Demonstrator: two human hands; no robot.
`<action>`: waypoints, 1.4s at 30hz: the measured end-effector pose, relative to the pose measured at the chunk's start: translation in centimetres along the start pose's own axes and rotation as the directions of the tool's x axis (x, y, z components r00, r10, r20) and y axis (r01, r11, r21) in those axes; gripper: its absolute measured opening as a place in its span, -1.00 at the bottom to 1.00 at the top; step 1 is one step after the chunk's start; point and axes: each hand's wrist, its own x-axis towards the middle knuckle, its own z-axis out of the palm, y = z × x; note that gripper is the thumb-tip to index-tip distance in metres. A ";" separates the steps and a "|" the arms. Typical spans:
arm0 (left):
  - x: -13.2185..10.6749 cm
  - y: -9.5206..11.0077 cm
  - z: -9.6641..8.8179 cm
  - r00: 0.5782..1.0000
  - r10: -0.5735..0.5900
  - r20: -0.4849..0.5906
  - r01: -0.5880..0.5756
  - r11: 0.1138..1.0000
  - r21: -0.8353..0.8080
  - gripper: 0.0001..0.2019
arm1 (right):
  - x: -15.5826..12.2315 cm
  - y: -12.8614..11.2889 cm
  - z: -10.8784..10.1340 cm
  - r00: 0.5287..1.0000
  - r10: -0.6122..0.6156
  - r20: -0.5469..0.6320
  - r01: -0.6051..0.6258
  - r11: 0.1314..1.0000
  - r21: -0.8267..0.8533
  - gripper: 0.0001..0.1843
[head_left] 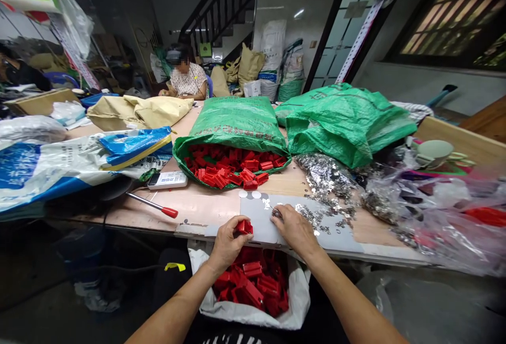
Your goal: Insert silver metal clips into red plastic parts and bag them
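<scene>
My left hand [229,241] grips a small red plastic part [245,227] at the table's front edge, its hollow side showing. My right hand [292,228] is over the grey mat [256,233], thumb and fingers pinched together. A thin glint shows at those fingertips, but what they hold is too small to make out. Small shiny metal pieces [316,215] lie scattered beside and beyond my right hand. Below the table edge, a white sack [298,302] holds many similar red parts [253,286]. Ahead, a green woven bag [237,120] lies with its mouth towards me, red parts spilling out.
Left of the green bag are a white device [168,179] and a red-tipped lever [169,211]. A second green bag [348,123], a heap of metal pieces [324,173] and clear plastic bags [446,233] crowd the right. A person [187,78] sits across the table.
</scene>
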 end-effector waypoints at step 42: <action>0.7 -0.7 -0.1 0.995 -0.098 -0.015 0.088 0.946 -0.311 -0.59 | 3.1 0.3 -1.5 0.991 -0.110 0.070 0.079 0.933 0.350 -0.90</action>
